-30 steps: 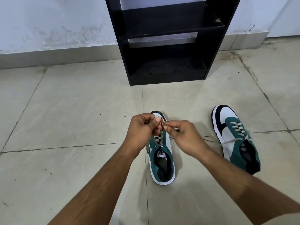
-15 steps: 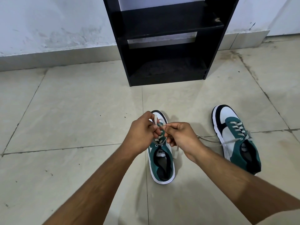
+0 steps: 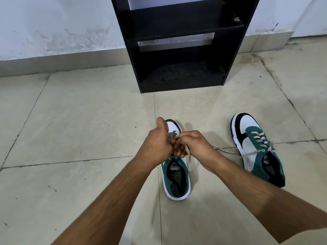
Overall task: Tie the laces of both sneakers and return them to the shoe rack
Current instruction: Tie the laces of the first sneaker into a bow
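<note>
A green, white and black sneaker (image 3: 177, 177) stands on the floor in the middle, toe pointing away from me. Over its tongue, my left hand (image 3: 157, 145) and my right hand (image 3: 196, 145) meet, each pinching part of its grey laces (image 3: 174, 137). A loop of lace sticks up between the fingers and one end hangs down the shoe's right side. The second sneaker (image 3: 256, 149) sits to the right, its laces (image 3: 228, 151) loose and trailing left across the floor. The black shoe rack (image 3: 178, 43) stands against the wall ahead.
The floor (image 3: 85, 131) is pale tile with dark grout lines. A white wall with a tiled skirting (image 3: 58, 62) runs behind the rack. The rack's two visible shelves hold nothing.
Both hands have drawn closer together over the middle sneaker and lowered slightly. The lace loop now stands up between the fingers and a lace end hangs down on the right.
</note>
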